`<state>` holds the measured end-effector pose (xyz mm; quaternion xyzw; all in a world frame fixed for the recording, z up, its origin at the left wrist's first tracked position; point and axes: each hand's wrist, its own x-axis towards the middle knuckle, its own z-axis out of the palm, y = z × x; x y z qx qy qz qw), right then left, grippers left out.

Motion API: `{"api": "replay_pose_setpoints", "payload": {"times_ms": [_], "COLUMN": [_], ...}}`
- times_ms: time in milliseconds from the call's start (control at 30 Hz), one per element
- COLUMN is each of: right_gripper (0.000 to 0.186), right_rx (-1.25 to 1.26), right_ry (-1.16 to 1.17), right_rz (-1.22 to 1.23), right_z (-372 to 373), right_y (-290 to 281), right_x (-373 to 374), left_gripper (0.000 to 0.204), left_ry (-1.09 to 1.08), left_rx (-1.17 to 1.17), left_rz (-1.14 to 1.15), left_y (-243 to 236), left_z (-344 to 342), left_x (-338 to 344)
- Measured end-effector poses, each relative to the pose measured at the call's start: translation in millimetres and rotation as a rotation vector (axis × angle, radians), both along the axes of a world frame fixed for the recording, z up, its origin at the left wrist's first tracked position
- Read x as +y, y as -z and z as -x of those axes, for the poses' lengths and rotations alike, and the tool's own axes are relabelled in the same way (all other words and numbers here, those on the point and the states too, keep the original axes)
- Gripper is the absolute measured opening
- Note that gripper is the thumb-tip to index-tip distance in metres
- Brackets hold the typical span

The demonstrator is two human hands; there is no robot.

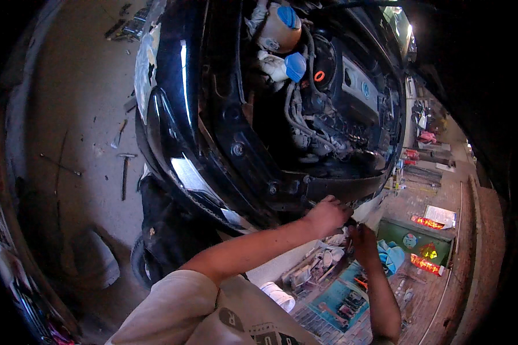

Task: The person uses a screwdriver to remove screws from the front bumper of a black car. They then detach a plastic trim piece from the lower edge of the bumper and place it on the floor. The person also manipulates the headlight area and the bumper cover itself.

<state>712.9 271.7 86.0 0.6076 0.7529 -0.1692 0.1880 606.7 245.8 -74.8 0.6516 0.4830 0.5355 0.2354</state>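
Observation:
My left hand (328, 215) is at the lower edge of the black car's engine bay (276, 188), near the corner of the body, its fingers curled round something I cannot make out. Just below and to its right, my right hand (362, 237) is closed on a small dark item, too hidden to name. Above them in the bay are the engine cover (354, 92), grey hoses (296, 118), a tan reservoir (279, 31) with a blue cap and a white one (276, 67), also blue-capped.
The painted bumper (175, 144) curves down the left. A hammer (125, 172) and other tools lie on the floor beyond. At right are a green board (403, 230) with red tail lamps (426, 264), a blue tool tray (334, 302), a blue cloth (390, 257) and a white bucket (277, 297).

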Motion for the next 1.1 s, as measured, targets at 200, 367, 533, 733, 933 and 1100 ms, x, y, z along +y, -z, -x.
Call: {"api": "replay_pose_setpoints", "payload": {"times_ms": [200, 367, 533, 733, 933, 1100], "right_gripper": [0.022, 0.026, 0.024, 0.023, 0.021, 0.026], "right_rx": [-0.086, -0.230, 0.053, -0.090, -0.027, -0.054], "right_ry": [-0.731, -0.218, -0.119, -0.371, -0.206, -0.796], "right_rz": [-0.362, -0.165, -0.073, -0.270, -0.138, -0.337], "right_z": [5.0, 15.6, -15.3, 16.0, -4.7, 9.8], "right_y": [3.1, 0.0, 8.1, 3.7, 5.9, 0.6], "right_x": [9.0, 5.1, 8.2, 11.3, 10.0, 25.5], "left_gripper": [0.035, 0.035, 0.040, 0.041, 0.039, 0.029], "left_ry": [0.171, 0.069, 0.024, 0.112, -0.022, 0.198], "left_rx": [-0.005, -0.061, -0.064, 0.008, -0.064, 0.029], "left_rz": [0.093, -0.006, 0.033, 0.009, 0.039, 0.063], "left_y": [1.5, 2.4, -4.4, -1.6, 2.7, -9.4], "left_z": [9.5, 10.6, 4.3, 9.4, -8.5, 12.6], "left_x": [6.2, 5.1, 4.3, 10.0, 12.3, 9.0]}}
